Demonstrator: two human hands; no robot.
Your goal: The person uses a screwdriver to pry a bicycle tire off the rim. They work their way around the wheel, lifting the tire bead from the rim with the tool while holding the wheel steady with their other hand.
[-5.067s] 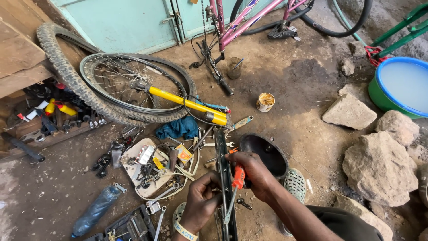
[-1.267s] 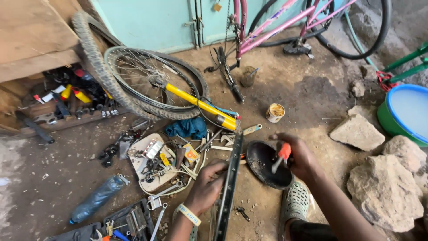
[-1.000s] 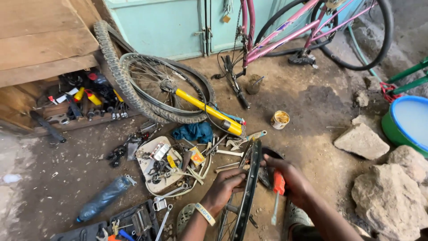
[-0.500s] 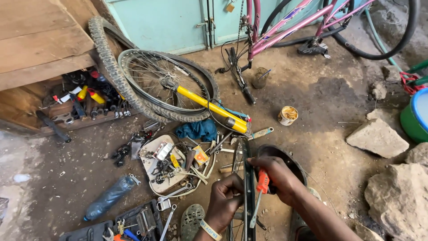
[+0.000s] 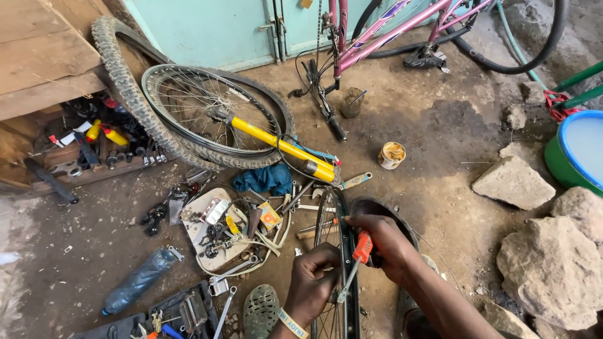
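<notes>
A bicycle wheel rim (image 5: 328, 213) with thin spokes stands upright on edge between my knees, seen edge-on. My left hand (image 5: 312, 279) grips the rim from the left, a pale band on its wrist. My right hand (image 5: 383, 248) holds a screwdriver (image 5: 356, 262) with an orange handle, its metal shaft angled down-left against the rim beside my left fingers. A dark round bowl-like thing (image 5: 394, 220) lies on the ground just behind my right hand.
A tray of small tools (image 5: 220, 229), loose spanners, a blue cloth (image 5: 267, 179) and a yellow pump (image 5: 279, 145) lie to the left. Wheels and a tyre (image 5: 129, 94) lean behind. A pink bicycle (image 5: 389, 34), a tin (image 5: 392, 154), rocks (image 5: 549, 270) and a blue-green basin (image 5: 581, 157) stand right.
My right hand brought the orange-handled screwdriver from the right side back to the rim. My left hand stayed on the rim. The view shifted slightly right.
</notes>
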